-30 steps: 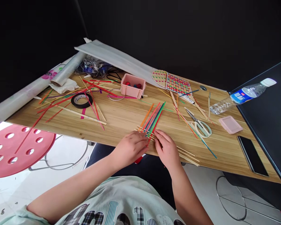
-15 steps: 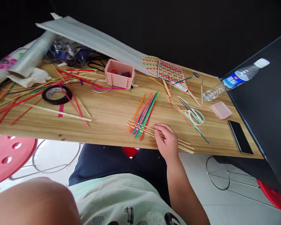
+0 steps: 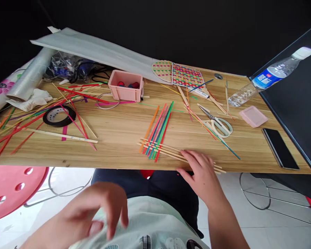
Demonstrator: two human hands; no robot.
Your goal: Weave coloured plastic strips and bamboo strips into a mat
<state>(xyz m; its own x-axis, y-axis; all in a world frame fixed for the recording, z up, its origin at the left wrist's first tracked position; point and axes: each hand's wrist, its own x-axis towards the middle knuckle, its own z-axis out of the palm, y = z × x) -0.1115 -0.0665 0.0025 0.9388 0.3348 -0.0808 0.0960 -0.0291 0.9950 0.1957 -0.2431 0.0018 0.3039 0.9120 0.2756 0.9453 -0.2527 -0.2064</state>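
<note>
On the table's near side, several coloured strips (image 3: 159,128) in orange, red, pink, blue and green lie side by side, slanting away from me. A few plain bamboo strips (image 3: 168,151) cross their near ends, woven over and under them. My right hand (image 3: 200,169) rests on the right part of the plain strips, fingers stretched out and thumb apart at the table edge. My left hand (image 3: 103,204), slightly blurred, hangs in the air over my lap. Its fingers are bent and apart, and nothing shows in them.
Scissors (image 3: 217,124), a phone (image 3: 281,148) and a plastic bottle (image 3: 269,79) lie to the right. Woven fans (image 3: 188,75) and a pink box (image 3: 125,86) are at the back. Black tape (image 3: 59,116) and loose strips (image 3: 23,129) cover the left.
My left hand has come from low at the left to above my lap. My right hand has slid right along the plain strips, its thumb now apart from them. The view has shifted slightly.
</note>
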